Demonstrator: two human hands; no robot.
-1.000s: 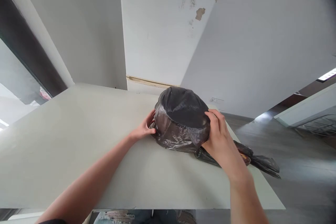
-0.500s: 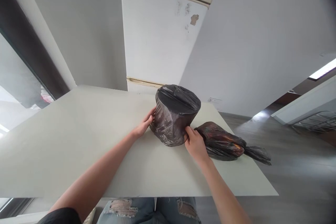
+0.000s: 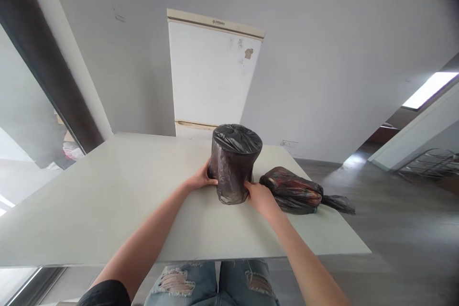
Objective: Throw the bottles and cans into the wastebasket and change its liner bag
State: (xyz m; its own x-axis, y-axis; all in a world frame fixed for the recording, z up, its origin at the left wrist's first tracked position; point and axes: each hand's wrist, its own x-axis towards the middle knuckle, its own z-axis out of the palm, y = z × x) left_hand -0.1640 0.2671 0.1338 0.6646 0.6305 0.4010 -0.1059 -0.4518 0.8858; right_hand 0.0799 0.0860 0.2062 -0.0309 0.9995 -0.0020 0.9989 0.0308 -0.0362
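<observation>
A thin black plastic bag (image 3: pixel 231 172) is drawn around an upright, bucket-shaped container on the table. The plastic lies wrinkled across the round top, and the container inside shows only faintly. My left hand (image 3: pixel 201 177) holds the lower left side, its thumb in front and its fingers partly hidden behind. On the lower right, my right hand (image 3: pixel 261 196) is closed on the bag's edge, its fingertips partly tucked out of sight. Just right of that hand lies a second, filled black plastic bag (image 3: pixel 296 190), with reddish and orange contents showing through and a twisted end pointing right.
The pale table (image 3: pixel 118 201) stretches far to the left; its right edge is close beyond the filled bag. A white fridge (image 3: pixel 211 76) stands behind the table against a grey wall (image 3: pixel 322 57). A metal rack (image 3: pixel 430 162) is on the floor at far right.
The wrapped container has turned more upright, and its bag top looks more gathered. My left thumb has come round to the front. The camera view has shifted, with the fridge lower and smaller.
</observation>
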